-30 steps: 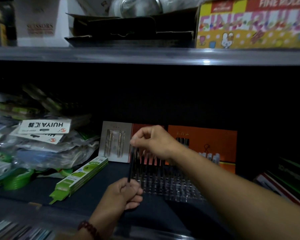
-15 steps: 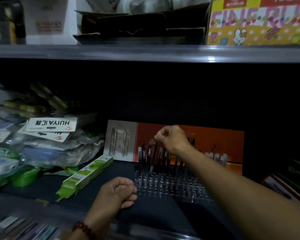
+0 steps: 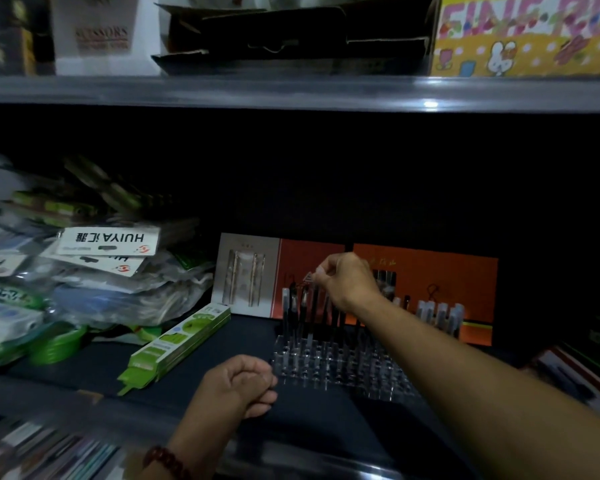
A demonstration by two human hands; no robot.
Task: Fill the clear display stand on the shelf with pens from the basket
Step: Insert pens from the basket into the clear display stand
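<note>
The clear display stand (image 3: 343, 370) sits on the dark lower shelf, with several dark pens standing upright in its back rows. My right hand (image 3: 349, 282) reaches over the stand and pinches the top of a dark pen (image 3: 313, 306) that stands in a back-row slot. My left hand (image 3: 238, 386) rests on the shelf by the stand's front left corner. Its fingers are curled into a fist and nothing shows in it. A bead bracelet is on that wrist. The basket is not clearly in view.
Flat green packs (image 3: 177, 341) lie left of the stand, beside a pile of bagged stationery (image 3: 94, 278). Orange and grey cards (image 3: 426, 282) lean behind the stand. The upper shelf edge (image 3: 291, 93) hangs overhead. Boxes (image 3: 575, 375) lie at right. Blurred items (image 3: 49, 452) fill the lower left.
My right hand took the pen from my left hand, carried it back over the stand and lowered it into a rear slot. My left hand closed and stayed by the front corner.
</note>
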